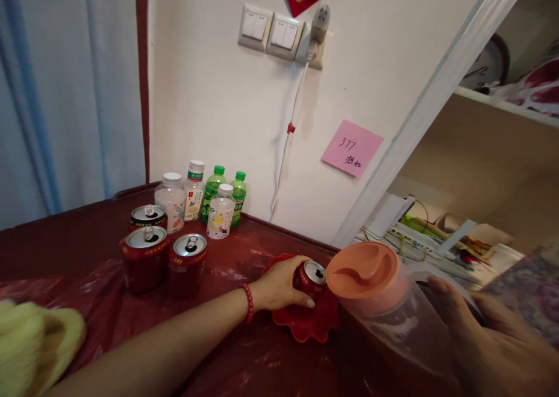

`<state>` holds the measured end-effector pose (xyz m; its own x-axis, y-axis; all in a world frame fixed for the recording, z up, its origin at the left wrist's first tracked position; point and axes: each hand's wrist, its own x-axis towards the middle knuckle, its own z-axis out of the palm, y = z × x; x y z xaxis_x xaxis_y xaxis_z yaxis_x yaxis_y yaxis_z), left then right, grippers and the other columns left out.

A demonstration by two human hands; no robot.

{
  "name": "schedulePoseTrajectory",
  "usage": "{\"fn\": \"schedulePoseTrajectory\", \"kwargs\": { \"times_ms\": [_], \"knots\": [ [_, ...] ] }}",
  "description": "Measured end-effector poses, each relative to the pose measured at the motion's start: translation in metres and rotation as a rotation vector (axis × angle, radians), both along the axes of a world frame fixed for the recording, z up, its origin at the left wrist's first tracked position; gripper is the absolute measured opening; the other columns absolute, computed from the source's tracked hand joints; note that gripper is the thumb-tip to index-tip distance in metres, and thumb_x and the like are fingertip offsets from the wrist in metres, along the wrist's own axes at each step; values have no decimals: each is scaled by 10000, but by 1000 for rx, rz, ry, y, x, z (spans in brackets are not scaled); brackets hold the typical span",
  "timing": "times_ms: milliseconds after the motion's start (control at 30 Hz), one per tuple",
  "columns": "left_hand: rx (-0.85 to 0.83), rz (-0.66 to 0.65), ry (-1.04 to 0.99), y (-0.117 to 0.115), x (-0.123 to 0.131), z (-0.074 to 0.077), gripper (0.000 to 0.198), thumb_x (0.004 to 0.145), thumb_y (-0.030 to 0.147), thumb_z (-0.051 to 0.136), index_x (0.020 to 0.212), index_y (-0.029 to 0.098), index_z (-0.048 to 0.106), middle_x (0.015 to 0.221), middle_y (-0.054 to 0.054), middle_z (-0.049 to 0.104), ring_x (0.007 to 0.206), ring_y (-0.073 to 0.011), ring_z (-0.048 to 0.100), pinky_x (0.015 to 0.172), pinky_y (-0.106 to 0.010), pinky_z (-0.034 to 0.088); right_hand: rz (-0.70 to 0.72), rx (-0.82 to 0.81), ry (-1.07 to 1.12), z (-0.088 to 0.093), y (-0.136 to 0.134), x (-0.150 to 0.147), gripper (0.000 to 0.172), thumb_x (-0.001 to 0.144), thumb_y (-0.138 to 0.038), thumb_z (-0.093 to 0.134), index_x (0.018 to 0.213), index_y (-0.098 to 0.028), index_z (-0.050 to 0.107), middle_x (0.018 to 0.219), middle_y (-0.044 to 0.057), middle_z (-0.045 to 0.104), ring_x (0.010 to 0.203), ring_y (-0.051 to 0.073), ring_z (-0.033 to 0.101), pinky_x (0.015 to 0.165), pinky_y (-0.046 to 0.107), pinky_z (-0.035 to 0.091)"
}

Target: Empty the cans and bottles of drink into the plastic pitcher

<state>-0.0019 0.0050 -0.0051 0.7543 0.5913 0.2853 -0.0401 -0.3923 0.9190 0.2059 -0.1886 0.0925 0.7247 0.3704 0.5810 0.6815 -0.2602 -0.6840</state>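
Note:
My left hand (pixel 283 283), with a red bead bracelet (pixel 248 302) at the wrist, is wrapped round an opened red drink can (pixel 311 277). The can is over a red scalloped plate (pixel 301 321); whether it touches the plate is hidden. My right hand (pixel 484 327) grips the handle of a clear plastic pitcher (pixel 406 321) with an orange lid (pixel 364 269). The pitcher tilts toward the can, its lid edge close beside the can's top. I cannot make out any liquid flowing.
Several red cans (pixel 146 260) stand at the left, before several capped bottles (pixel 220 211) by the wall. A yellow cloth (pixel 39 344) lies at the lower left. Red plastic sheeting (pixel 100 309) covers the table. A white cable (pixel 288 135) hangs from the socket. Shelves (pixel 502 106) stand right.

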Motion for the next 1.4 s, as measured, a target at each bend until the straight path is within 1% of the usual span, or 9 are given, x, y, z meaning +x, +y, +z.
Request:
{"fn": "schedulePoseTrajectory", "kwargs": {
  "times_ms": [200, 367, 467, 567, 733, 900, 1067, 1233, 1400],
  "knots": [
    [4, 6, 13, 0, 0, 0, 802, 549, 176, 924, 1279, 204, 592, 1273, -99, 676, 1180, -325, 615, 1041, -450, 460, -39, -26, 18, 0, 0, -1, 564, 789, -766, 651, 903, -218, 720, 755, -2, 639, 820, 282, 571, 629, 309, 358],
    [5, 11, 17, 0, 0, 0, 803, 546, 171, 923, 1277, 217, 593, 1266, -91, 680, 1174, -326, 618, 1034, -450, 465, -39, -30, 10, 0, -1, 0, 582, 784, -789, 641, 881, -221, 723, 704, -5, 618, 769, 268, 565, 612, 306, 366],
    [19, 11, 18, 1, 0, 0, 797, 546, 171, 923, 1271, 222, 595, 1273, -90, 677, 1178, -324, 616, 1040, -451, 461, -35, -37, 0, 1, 1, 1, 593, 778, -795, 636, 894, -221, 727, 733, 1, 639, 796, 280, 574, 601, 297, 383],
    [21, 7, 17, 1, 0, 0, 798, 543, 179, 929, 1268, 220, 599, 1269, -91, 679, 1176, -325, 616, 1040, -455, 461, -35, -35, -2, 0, 2, 0, 581, 792, -785, 635, 919, -227, 733, 763, -8, 651, 787, 268, 576, 608, 296, 380],
    [5, 8, 8, 1, 0, 0, 803, 540, 172, 931, 1269, 219, 598, 1270, -90, 680, 1170, -319, 621, 1044, -456, 458, -34, -37, -1, -1, 0, 0, 573, 787, -785, 647, 877, -224, 721, 658, -11, 590, 728, 252, 552, 577, 301, 340],
    [12, 4, 4, 1, 0, -1, 800, 544, 180, 930, 1271, 217, 598, 1271, -92, 679, 1178, -325, 617, 1042, -456, 460, -15, -21, 12, -1, -1, -2, 532, 808, -745, 660, 924, -229, 723, 754, -5, 645, 813, 276, 587, 634, 314, 366],
    [-4, 0, 2, 1, 1, -2, 802, 544, 176, 926, 1274, 222, 595, 1274, -92, 678, 1183, -324, 617, 1045, -457, 459, -14, -5, 6, 1, -1, -5, 496, 802, -717, 675, 897, -232, 723, 756, -7, 649, 829, 281, 589, 640, 315, 365],
    [-1, -1, -5, 2, 1, -2, 806, 546, 183, 928, 1277, 223, 590, 1276, -94, 676, 1182, -322, 617, 1047, -462, 458, -21, -10, 4, 1, -1, -3, 524, 796, -738, 665, 887, -225, 720, 709, -5, 631, 806, 276, 575, 635, 301, 379],
    [-2, -3, -6, 2, 0, -2, 804, 552, 177, 924, 1280, 214, 587, 1283, -98, 672, 1191, -321, 613, 1055, -461, 451, -16, 1, -10, 0, -1, -1, 496, 812, -711, 670, 895, -225, 722, 739, -11, 641, 826, 269, 579, 644, 294, 370]
  ]
}}
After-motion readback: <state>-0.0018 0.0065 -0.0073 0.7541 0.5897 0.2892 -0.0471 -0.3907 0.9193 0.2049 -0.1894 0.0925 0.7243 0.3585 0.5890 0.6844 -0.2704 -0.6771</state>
